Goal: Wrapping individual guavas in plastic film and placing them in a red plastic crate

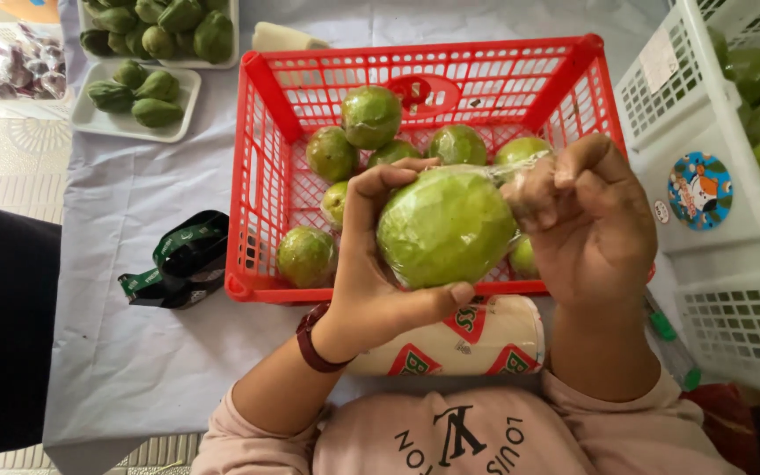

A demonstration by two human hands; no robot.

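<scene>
1. The green fruit (446, 227) was the thing in my hands, already skinned in clear plastic wrap, held up in front of my chest and hovering over the near rim of the red basket (261, 132).
2. My left hand (371, 264) had it cupped from the left and underneath, thumb across the bottom front, fingers curled over the top. So that hand was clamped right on it and carried the weight.
3. My right hand (591, 220) sat just off the fruit's upper right, fingers pinched together on the loose tail of wrap (521, 171). Closed on the plastic, not on the fruit itself.
4. Key bit: its long axis ran tilted, low on the left and high on the right, pointing straight at that pinch. Left hand was on it, right hand only at the tip.
5. Other wrapped fruits (371, 114) sat loose in the basket behind.
6. The roll of wrap (477, 339) lay on the table just below my hands, against my shirt.
</scene>
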